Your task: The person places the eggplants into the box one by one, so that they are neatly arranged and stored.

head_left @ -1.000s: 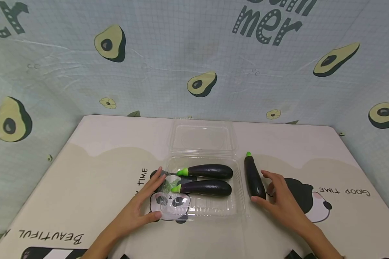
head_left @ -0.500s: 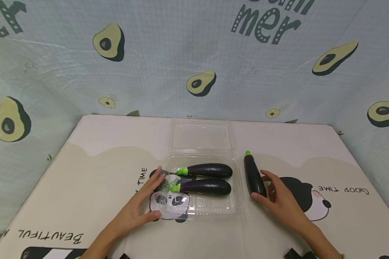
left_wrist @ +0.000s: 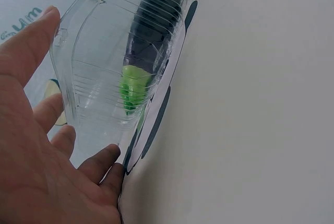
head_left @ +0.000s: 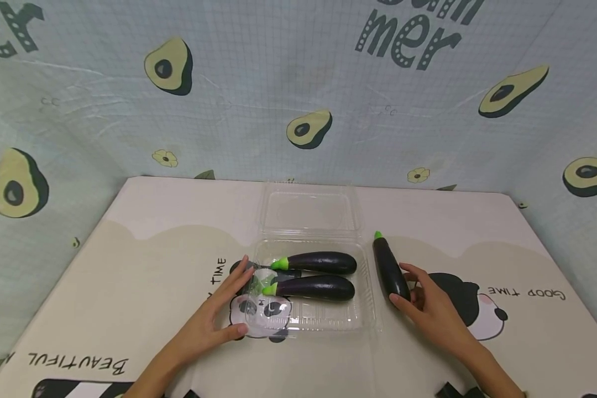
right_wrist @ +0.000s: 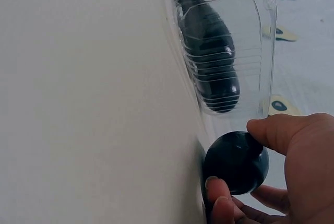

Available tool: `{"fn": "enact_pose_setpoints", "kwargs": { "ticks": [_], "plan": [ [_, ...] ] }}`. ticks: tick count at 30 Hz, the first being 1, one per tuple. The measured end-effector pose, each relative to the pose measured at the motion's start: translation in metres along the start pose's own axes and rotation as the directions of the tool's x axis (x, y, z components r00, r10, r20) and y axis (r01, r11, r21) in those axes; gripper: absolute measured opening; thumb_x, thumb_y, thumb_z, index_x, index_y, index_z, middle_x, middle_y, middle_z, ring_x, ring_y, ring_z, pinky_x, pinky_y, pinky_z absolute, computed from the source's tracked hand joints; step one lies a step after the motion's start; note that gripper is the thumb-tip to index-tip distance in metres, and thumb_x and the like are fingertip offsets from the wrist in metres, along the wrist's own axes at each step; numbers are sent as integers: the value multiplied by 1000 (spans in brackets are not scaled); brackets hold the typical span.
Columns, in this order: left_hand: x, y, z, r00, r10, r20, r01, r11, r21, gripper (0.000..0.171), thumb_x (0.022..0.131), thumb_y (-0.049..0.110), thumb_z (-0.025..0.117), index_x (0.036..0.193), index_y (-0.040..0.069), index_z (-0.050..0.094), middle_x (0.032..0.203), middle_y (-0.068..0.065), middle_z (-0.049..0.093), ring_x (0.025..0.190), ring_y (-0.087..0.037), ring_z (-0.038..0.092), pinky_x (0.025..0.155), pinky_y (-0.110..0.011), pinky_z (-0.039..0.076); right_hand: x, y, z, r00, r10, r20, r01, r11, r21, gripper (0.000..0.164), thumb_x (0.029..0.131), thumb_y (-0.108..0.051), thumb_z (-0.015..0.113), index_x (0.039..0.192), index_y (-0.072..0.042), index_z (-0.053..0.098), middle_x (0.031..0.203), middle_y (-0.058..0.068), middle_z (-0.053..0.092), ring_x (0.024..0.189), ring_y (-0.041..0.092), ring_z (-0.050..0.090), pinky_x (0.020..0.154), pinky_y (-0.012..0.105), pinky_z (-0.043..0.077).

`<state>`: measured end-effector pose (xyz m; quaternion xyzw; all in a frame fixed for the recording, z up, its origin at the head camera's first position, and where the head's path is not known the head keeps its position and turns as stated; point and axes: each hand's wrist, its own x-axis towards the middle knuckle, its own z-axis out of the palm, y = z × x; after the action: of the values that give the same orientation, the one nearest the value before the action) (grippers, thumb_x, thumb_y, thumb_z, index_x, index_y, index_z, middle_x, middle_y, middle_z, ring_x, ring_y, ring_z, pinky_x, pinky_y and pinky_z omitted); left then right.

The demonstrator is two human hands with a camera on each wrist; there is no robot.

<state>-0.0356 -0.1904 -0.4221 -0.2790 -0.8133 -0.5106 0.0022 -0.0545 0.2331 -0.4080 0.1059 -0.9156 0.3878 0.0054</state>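
A clear plastic clamshell box [head_left: 323, 320] lies open, its lid [head_left: 310, 210] folded back. Inside, a far eggplant [head_left: 323, 262] and a near eggplant [head_left: 315, 288] lie side by side, green stems to the left. My left hand [head_left: 216, 315] rests against the box's left side with spread fingers; its wrist view has the thumb and fingertips along the plastic wall. Right of the box, a third eggplant [head_left: 390, 268] points its stem away from me. My right hand [head_left: 430, 312] grips its rounded lower end [right_wrist: 237, 161] between thumb and fingers, some fingers partly hidden behind it.
The table [head_left: 144, 276] has a cloth printed with cartoon pandas and lettering. A hanging sheet [head_left: 239, 121] with avocado prints stands behind it and at both sides. Small black objects [head_left: 450, 390] show at the bottom edge.
My right thumb and fingers have come in around the third eggplant's lower end, and that eggplant has shifted and turned slightly. The left hand and the box stay in place.
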Motion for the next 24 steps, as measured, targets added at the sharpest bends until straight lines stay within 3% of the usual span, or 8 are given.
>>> {"fn": "enact_pose_setpoints", "kwargs": {
  "ticks": [11, 17, 24],
  "plan": [
    [-1, -1, 1, 1000, 16, 2, -16, 1000, -7, 83, 78, 11, 73, 150, 7, 30, 160, -7, 11, 145, -28, 10, 109, -16, 11, 0, 1, 0, 1000, -9, 5, 9, 1000, 26, 60, 90, -23, 68, 142, -16, 38, 120, 16, 56, 70, 9, 58, 59, 24, 46],
    [0, -1, 1, 999, 41, 1, -41, 999, -16, 82, 78, 10, 72, 149, 6, 30, 159, -9, 11, 145, -29, 9, 110, -16, 10, 0, 3, -2, 997, -70, -32, 72, 996, 58, 60, 91, -14, 67, 143, -14, 36, 119, 15, 55, 68, 9, 57, 57, 24, 46],
    [0, -2, 1, 998, 59, -1, -59, 998, -19, 82, 79, 11, 72, 149, 5, 30, 159, -11, 12, 145, -27, 9, 110, -16, 11, 1, 1, -6, 987, -130, -99, 145, 974, 172, 63, 88, 3, 64, 143, -9, 35, 123, 10, 50, 71, 9, 53, 57, 22, 44]
  ]
}}
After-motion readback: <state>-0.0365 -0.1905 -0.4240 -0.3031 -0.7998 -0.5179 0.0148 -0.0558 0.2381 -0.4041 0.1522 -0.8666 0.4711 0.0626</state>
